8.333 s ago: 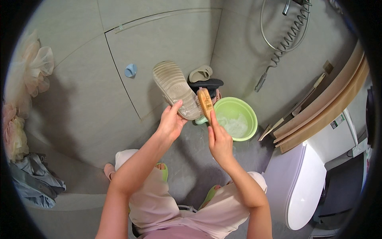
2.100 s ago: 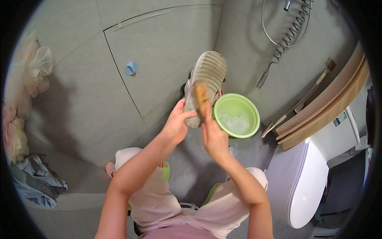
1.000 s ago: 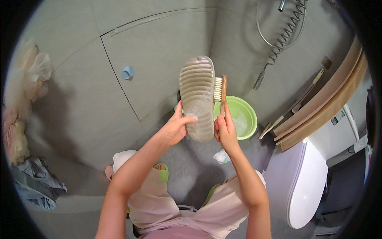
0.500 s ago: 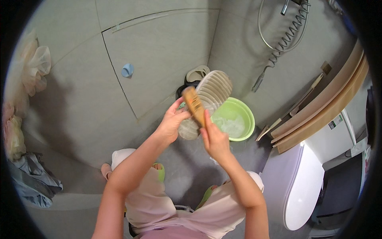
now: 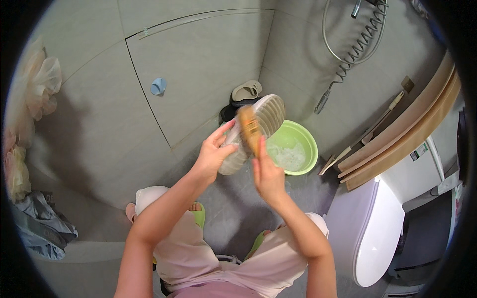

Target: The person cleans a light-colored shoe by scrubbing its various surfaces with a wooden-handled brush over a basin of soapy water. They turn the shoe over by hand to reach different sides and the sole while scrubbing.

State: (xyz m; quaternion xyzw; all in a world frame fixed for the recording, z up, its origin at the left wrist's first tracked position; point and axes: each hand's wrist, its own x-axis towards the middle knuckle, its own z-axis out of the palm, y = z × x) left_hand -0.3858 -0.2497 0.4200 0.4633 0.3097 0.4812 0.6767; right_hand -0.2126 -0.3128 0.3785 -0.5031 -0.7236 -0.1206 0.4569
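Observation:
My left hand (image 5: 214, 153) grips a pale shoe (image 5: 272, 113) by its side, its ribbed sole turned up and toward the right. In my right hand (image 5: 269, 178) is a wooden scrub brush (image 5: 250, 128), its handle between thumb and fingers. The brush lies across the middle of the shoe and covers part of it; its bristles are hidden. Beyond my right hand, a light green basin (image 5: 311, 151) stands on the floor with foamy water in it.
Slippers (image 5: 247, 92) stand in the wall corner. A white toilet (image 5: 377, 233) is at right, with tan curved boards (image 5: 397, 129) beside it. A coiled shower hose (image 5: 358, 49) hangs above. Mesh bath puffs (image 5: 42, 84) and grey cloth (image 5: 42, 223) hang at left.
The brush has shifted slightly right and turned a little more upright against the shoe. The shoe's upper end has dropped slightly and tilted. Both hands keep their holds.

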